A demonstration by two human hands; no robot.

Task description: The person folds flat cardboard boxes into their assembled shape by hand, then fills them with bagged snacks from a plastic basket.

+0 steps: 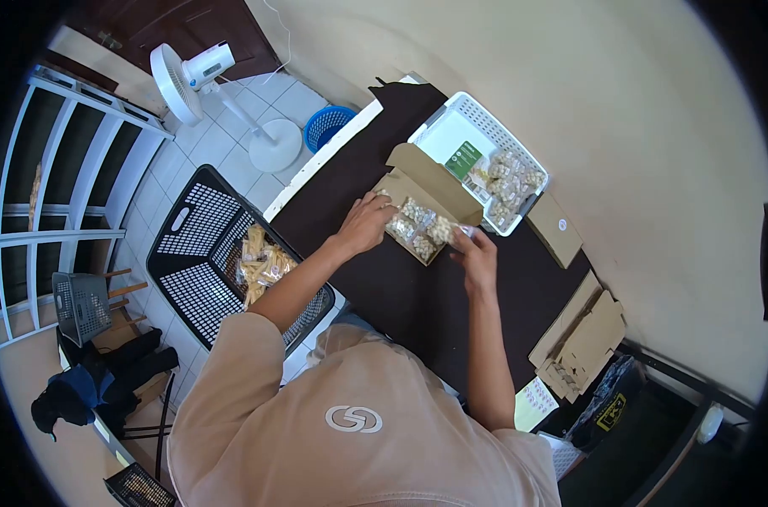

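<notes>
An open cardboard box [462, 201] lies on the dark tabletop with its lid folded back. Clear packets of small cream-coloured pieces [418, 221] fill it side by side. At the box's left end, the fingers of my left hand [367, 221] curl over the edge beside a pale packet; what they grip is partly hidden. My right hand [477, 253] pinches the end of a clear packet [442, 228] at the box's right side. That packet rests against the others, and its contents look like the same cream pieces.
Behind the box stands a white basket [509, 221] with more packets and a green card [463, 159]. A closed carton [556, 230] and flattened cardboard [582, 338] lie to the right. At left, a black crate [199, 215] holds yellowish packets; a fan [276, 145] and blue bin [329, 122] stand beyond.
</notes>
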